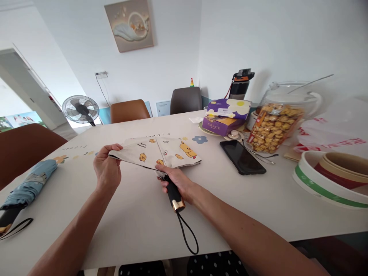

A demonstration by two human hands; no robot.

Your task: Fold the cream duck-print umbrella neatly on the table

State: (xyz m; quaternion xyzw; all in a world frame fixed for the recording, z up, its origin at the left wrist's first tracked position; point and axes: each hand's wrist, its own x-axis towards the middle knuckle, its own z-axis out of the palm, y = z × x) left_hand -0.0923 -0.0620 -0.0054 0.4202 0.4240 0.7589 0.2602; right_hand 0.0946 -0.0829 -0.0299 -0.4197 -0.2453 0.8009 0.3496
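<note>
Where the cream folding umbrella of printed cloth (172,149) is: between our two hands, over the white table with flower prints (138,230); its cloth is spread like a flat fan with yellow chicks on it, and whether it touches the table, we cannot tell.
Left hand (108,168): closed at the fingertips; with it we pinch the left corner of the cloth.
Right hand (180,183): wrapped around the upper part of the black handle with gold-coloured end (174,195); our thumb lies at the lower edge of the cloth.
Handle: it points toward us, and from its end comes a thin black loop strap (194,253).
To our left: a light blue cloth umbrella (33,183) lies gathered, well apart from our left hand; its handle is cut by the border of our view.
To our right: we have a black flat phone (243,157), a transparent jar of golden-brown snacks (276,126) and a white ring with green stripe (324,188).
Beyond the table: we see a brown chair (129,111) and a grey chair (186,100).
</note>
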